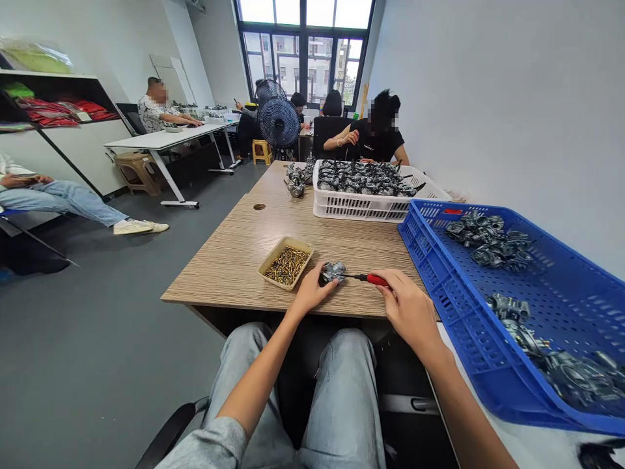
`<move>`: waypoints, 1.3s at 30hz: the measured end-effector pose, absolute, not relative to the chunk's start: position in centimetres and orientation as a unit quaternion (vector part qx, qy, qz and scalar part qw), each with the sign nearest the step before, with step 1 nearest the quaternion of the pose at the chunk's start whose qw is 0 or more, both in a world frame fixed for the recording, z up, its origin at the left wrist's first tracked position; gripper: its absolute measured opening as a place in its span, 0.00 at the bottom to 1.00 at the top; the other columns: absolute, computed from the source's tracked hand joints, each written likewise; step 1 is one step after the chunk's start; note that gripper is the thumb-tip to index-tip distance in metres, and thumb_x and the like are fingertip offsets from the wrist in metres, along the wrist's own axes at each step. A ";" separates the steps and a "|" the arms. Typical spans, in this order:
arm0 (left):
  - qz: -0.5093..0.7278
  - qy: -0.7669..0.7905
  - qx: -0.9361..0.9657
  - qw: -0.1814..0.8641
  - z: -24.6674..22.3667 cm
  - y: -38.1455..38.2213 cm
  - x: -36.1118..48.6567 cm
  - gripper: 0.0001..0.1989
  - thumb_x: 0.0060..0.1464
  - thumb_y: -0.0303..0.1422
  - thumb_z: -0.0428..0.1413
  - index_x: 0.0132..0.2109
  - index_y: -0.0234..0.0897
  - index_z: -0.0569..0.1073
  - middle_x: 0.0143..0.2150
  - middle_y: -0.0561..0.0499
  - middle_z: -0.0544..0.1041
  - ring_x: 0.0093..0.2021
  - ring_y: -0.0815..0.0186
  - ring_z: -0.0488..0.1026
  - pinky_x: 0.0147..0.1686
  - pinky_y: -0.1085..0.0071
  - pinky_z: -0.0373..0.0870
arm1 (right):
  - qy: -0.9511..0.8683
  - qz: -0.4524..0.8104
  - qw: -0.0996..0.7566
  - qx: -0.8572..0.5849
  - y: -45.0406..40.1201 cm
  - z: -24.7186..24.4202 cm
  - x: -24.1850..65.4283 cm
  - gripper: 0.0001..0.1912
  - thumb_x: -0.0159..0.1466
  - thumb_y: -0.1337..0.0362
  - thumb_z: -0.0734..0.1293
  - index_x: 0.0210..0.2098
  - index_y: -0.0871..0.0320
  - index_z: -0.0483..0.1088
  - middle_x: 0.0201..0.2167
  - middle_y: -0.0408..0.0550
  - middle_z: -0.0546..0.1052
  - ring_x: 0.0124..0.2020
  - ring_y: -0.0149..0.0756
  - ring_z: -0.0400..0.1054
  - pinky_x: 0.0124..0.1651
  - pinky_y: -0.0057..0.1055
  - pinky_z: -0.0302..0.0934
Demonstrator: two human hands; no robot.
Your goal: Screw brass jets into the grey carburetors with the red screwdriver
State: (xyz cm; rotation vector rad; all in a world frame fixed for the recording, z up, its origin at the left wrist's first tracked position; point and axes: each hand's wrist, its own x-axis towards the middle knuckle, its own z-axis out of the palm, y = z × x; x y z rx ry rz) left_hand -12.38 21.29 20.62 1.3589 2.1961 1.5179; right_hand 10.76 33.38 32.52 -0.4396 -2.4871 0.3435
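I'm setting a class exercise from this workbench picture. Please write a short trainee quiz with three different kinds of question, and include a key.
1. True or false: the right hand holds a red-handled screwdriver with its shaft reaching the carburetor body in the left hand.
2. Fill in the blank: the shallow tray beside the left hand holds brass-coloured ____.
3. Multiple choice: what colour is the basket to the right of the wood-grain table? A) white B) blue C) red

Key: 1 true; 2 screws; 3 B
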 end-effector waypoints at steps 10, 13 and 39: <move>0.505 0.732 0.452 0.070 20.5 21.3 -12.4 0.28 0.60 0.43 0.63 0.64 0.42 0.69 0.56 0.44 0.81 0.56 0.53 0.78 0.59 0.58 0.73 | -0.935 0.123 0.281 -0.176 32.8 33.0 10.8 0.15 0.75 0.66 0.60 0.57 0.48 0.73 0.54 0.46 0.80 0.54 0.43 0.75 0.52 0.38 0.70; 0.505 0.729 0.456 0.073 20.5 21.3 -12.4 0.28 0.61 0.43 0.63 0.64 0.41 0.69 0.56 0.44 0.81 0.55 0.54 0.78 0.58 0.58 0.73 | -0.938 0.110 0.272 -0.183 32.4 33.2 10.8 0.15 0.75 0.66 0.61 0.57 0.48 0.73 0.54 0.46 0.80 0.53 0.42 0.75 0.49 0.36 0.69; 0.502 0.730 0.458 0.078 20.3 21.4 -12.6 0.28 0.62 0.45 0.62 0.65 0.41 0.69 0.58 0.43 0.80 0.57 0.53 0.78 0.60 0.57 0.72 | -0.934 0.078 0.258 -0.234 32.1 32.9 10.9 0.12 0.74 0.55 0.64 0.53 0.50 0.75 0.44 0.47 0.84 0.36 0.40 0.78 0.33 0.32 0.57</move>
